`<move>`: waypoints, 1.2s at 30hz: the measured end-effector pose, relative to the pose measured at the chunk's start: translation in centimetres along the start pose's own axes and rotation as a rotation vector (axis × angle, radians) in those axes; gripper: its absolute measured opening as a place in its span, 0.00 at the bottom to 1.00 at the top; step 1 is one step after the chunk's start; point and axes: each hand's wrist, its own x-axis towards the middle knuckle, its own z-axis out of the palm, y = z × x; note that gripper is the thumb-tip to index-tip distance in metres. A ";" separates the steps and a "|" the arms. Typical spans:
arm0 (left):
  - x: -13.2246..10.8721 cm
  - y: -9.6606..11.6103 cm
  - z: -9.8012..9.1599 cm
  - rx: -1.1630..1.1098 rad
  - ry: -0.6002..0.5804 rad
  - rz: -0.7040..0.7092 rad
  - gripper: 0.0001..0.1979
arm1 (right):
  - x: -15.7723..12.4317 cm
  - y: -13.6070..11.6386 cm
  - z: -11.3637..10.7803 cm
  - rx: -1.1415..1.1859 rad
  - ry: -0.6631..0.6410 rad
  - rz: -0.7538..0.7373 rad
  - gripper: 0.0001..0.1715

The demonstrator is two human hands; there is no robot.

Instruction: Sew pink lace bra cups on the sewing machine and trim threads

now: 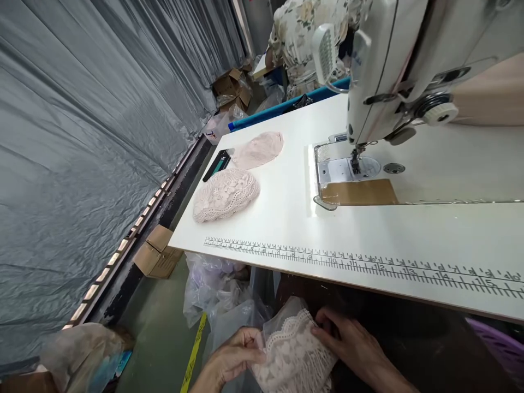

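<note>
Below the table's front edge I hold a pale pink lace piece (292, 349) with a scalloped border and a sheer mesh strip along its top. My left hand (239, 352) pinches its left side between thumb and fingers. On its right edge, my right hand (347, 341) grips with the thumb in front and the fingers curled behind. A similar lace piece (226, 195) lies on the white sewing table (282, 213) at the left end. Behind it is a smooth pale pink fabric piece (258, 150), beside a black case-like item (216, 165).
A sewing machine (380, 71) stands on the right of the table, its presser foot (356, 161) over the metal plate. A printed ruler runs along the front edge. Plastic bags (216, 289) and a cardboard box (158, 254) sit on the floor. A person in floral clothing (303, 33) is behind.
</note>
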 end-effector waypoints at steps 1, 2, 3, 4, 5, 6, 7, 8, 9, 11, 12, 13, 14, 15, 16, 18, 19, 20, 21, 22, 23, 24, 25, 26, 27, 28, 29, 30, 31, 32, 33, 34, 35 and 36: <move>0.0 -0.1 -0.2 -0.001 0.003 -0.005 0.19 | 0.1 -0.2 0.3 -0.017 0.009 0.018 0.11; 0.1 -0.2 -0.3 -0.001 0.005 -0.010 0.19 | 0.3 -0.4 0.5 -0.030 0.020 0.033 0.12; 0.2 -0.3 -0.3 0.000 0.004 -0.016 0.19 | 0.5 -0.6 0.8 -0.042 0.031 0.046 0.13; 0.3 -0.3 -0.4 0.001 0.000 -0.021 0.19 | 0.8 -0.8 1.1 -0.052 0.043 0.055 0.14; 0.4 -0.3 -0.4 0.003 -0.005 -0.026 0.19 | 1.0 -1.0 1.4 -0.060 0.057 0.063 0.15; 0.6 -0.3 -0.3 0.004 -0.011 -0.028 0.19 | 1.3 -1.2 1.7 -0.067 0.071 0.068 0.15; 0.7 -0.2 -0.3 0.005 -0.017 -0.028 0.19 | 1.6 -1.3 1.9 -0.068 0.084 0.069 0.14; 0.7 -0.1 -0.2 0.005 -0.022 -0.024 0.19 | 1.8 -1.4 2.1 -0.061 0.093 0.064 0.13; 0.7 0.1 -0.2 0.006 -0.026 -0.019 0.20 | 2.0 -1.5 2.2 -0.043 0.099 0.050 0.12; 0.5 0.4 -0.1 0.006 -0.031 0.000 0.20 | 2.1 -1.5 2.1 0.021 0.096 -0.010 0.13; 0.3 0.5 0.0 0.006 -0.031 0.011 0.20 | 1.9 -1.5 1.8 0.062 0.089 -0.049 0.13; 0.1 0.7 0.0 0.006 -0.033 0.022 0.20 | 1.7 -1.5 1.5 0.103 0.078 -0.083 0.14; -0.1 0.8 0.1 0.008 -0.035 0.033 0.20 | 1.4 -1.5 1.1 0.141 0.065 -0.110 0.14; -0.4 0.9 0.2 0.013 -0.039 0.043 0.20 | 1.0 -1.6 0.6 0.175 0.053 -0.127 0.15; -0.6 1.1 0.4 0.020 -0.047 0.051 0.20 | 0.6 -1.7 0.2 0.204 0.040 -0.135 0.15; -0.9 1.6 0.7 0.048 -0.070 0.064 0.21 | -0.3 -2.0 -0.8 0.254 0.014 -0.143 0.15; -1.1 1.9 0.9 0.066 -0.082 0.073 0.22 | -0.7 -2.2 -1.3 0.276 0.003 -0.151 0.15; -1.3 2.2 1.1 0.087 -0.093 0.084 0.22 | -1.1 -2.5 -1.7 0.297 -0.008 -0.164 0.15; -1.5 2.6 1.4 0.111 -0.103 0.098 0.22 | -1.4 -2.7 -2.1 0.317 -0.017 -0.176 0.15; -1.7 3.0 1.6 0.136 -0.111 0.114 0.22 | -1.8 -2.9 -2.4 0.338 -0.025 -0.187 0.14; -2.0 3.4 1.8 0.162 -0.118 0.131 0.22 | -2.1 -3.0 -2.7 0.357 -0.032 -0.196 0.14; -2.2 3.8 2.0 0.190 -0.126 0.146 0.22 | -2.4 -3.1 -2.9 0.374 -0.038 -0.200 0.14; -2.4 4.1 2.1 0.220 -0.133 0.159 0.21 | -2.6 -3.0 -3.0 0.385 -0.043 -0.200 0.15; -2.6 4.4 2.2 0.249 -0.139 0.168 0.21 | -2.8 -3.0 -3.0 0.389 -0.046 -0.197 0.17; -2.8 4.6 2.3 0.278 -0.143 0.175 0.21 | -2.9 -2.8 -2.9 0.385 -0.050 -0.192 0.18; -2.9 4.7 2.4 0.307 -0.147 0.179 0.21 | -3.0 -2.6 -2.8 0.375 -0.051 -0.187 0.20; -3.1 4.8 2.4 0.333 -0.147 0.181 0.21 | -3.1 -2.5 -2.7 0.366 -0.049 -0.184 0.21; -3.2 4.9 2.4 0.358 -0.144 0.182 0.21 | -3.2 -2.4 -2.6 0.363 -0.048 -0.182 0.21; -3.4 4.9 2.5 0.382 -0.138 0.183 0.22 | -3.3 -2.3 -2.6 0.367 -0.048 -0.185 0.21; -3.6 4.9 2.5 0.404 -0.130 0.182 0.22 | -3.4 -2.3 -2.6 0.378 -0.049 -0.192 0.21; -3.8 5.0 2.5 0.424 -0.120 0.181 0.23 | -3.6 -2.4 -2.7 0.394 -0.052 -0.201 0.21; -4.0 5.0 2.6 0.442 -0.110 0.180 0.23 | -3.8 -2.5 -2.9 0.409 -0.056 -0.212 0.20; -4.1 5.1 2.7 0.458 -0.102 0.181 0.23 | -4.1 -2.7 -3.2 0.424 -0.066 -0.223 0.20; -4.3 5.2 2.7 0.472 -0.094 0.184 0.23 | -4.3 -2.9 -3.5 0.443 -0.077 -0.233 0.20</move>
